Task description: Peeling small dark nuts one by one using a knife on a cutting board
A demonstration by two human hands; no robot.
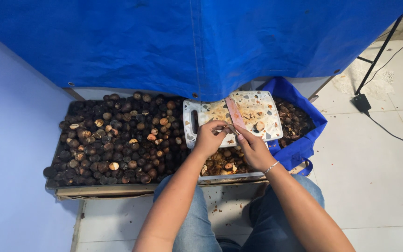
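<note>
Seated on the tiled floor, I work over a white cutting board speckled with coloured chips, which rests across a shallow tray of cut pieces. My left hand is curled narrow at the board's near edge, fingertips pinched around something small that I take to be one of the dark round nuts, though the fingers hide it and I cannot tell for sure. My right hand, a thin bracelet at the wrist, is closed on the handle of a knife whose reddish, stained blade runs away from me across the board. The two hands all but touch where blade meets pinch.

To my left lies a broad heap of dark brown nuts, a few showing pale cut faces. To my right a blue bag holds brown husks and shells. One halved piece sits on the board near the right edge.

Doing this well, in my judgement, means keeping the nut pressed firm against the board so it cannot roll, holding the left fingertips behind the cutting line, and driving the blade straight down through the middle rather than sawing. A slick, stained board makes a slip the main risk.
</note>
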